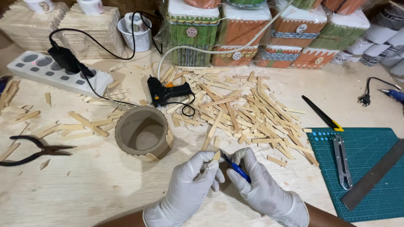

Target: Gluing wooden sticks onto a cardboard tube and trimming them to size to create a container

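Our white-gloved left hand [191, 178] pinches a thin pale wooden stick [216, 154]. Our gloved right hand [259, 185] grips blue-handled cutters [235, 168], tip at that stick's end. Risk: the cut piece could fly off, or the glove get nicked. Just beyond the left hand, a cardboard ring [144, 133]; past it, scattered wooden sticks [248, 109] and a black glue gun [165, 92].

Pale wooden table [84, 189]: strewn centrally with wooden sticks [248, 109]; cardboard ring [144, 133], glue gun [165, 92], pliers [31, 149], power strip [38, 71], green cutting mat [366, 168] are borne.
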